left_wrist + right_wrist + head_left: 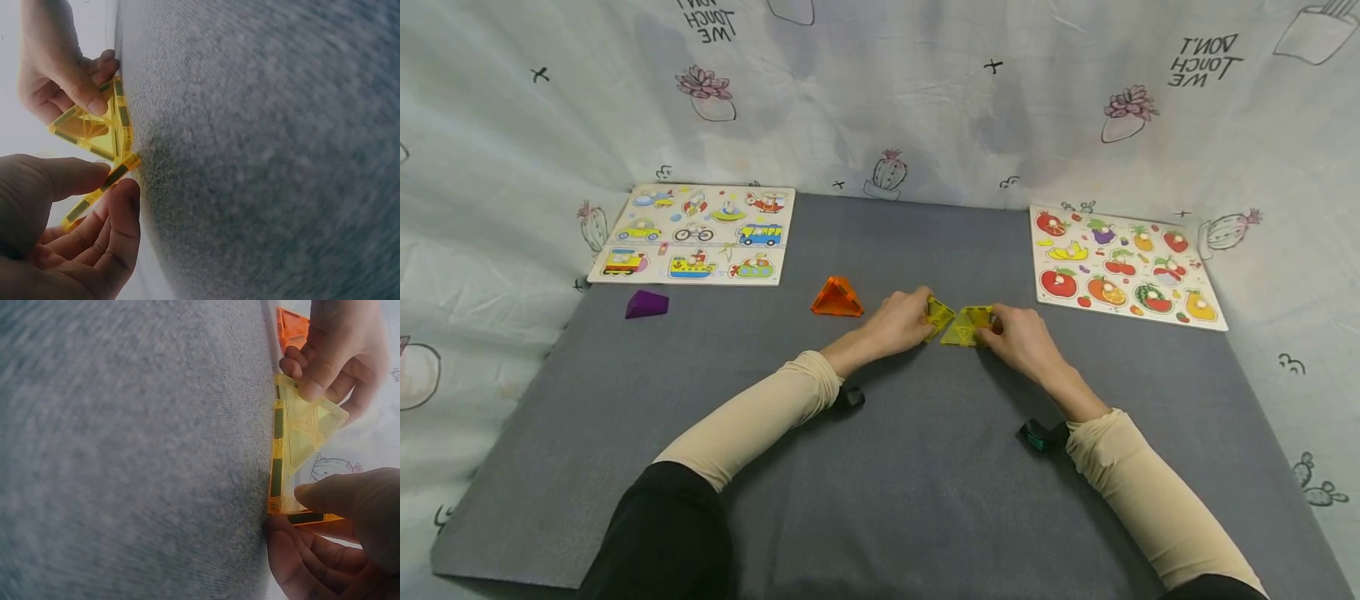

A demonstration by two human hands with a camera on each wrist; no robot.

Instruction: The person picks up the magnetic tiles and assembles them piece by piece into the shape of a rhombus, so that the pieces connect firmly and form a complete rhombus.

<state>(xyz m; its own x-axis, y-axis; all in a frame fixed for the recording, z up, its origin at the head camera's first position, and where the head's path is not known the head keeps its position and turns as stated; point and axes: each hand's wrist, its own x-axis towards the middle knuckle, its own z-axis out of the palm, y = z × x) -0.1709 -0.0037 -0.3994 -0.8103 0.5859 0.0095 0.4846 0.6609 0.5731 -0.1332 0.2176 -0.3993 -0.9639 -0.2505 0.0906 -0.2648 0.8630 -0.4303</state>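
Near the middle of the table, my left hand [897,323] pinches a translucent yellow triangular magnetic tile [937,317] between thumb and fingers. Just right of it, my right hand [1026,340] grips yellow magnetic tiles [961,332] that stand joined at an angle. In the left wrist view the left tile [94,197] is tilted, its upper corner close to the other yellow tiles [123,119]; I cannot tell if they touch. The right wrist view shows the right thumb [325,495] against a yellow tile. An orange tile pyramid [837,297] stands left of the left hand.
A purple solid piece [646,304] lies farther left. Behind it rests a vehicle puzzle board [722,254]; a fruit puzzle board [1097,287] lies back right. Patterned white cloth [850,100] hangs behind the grey table [895,500]. Each wrist carries a small black camera.
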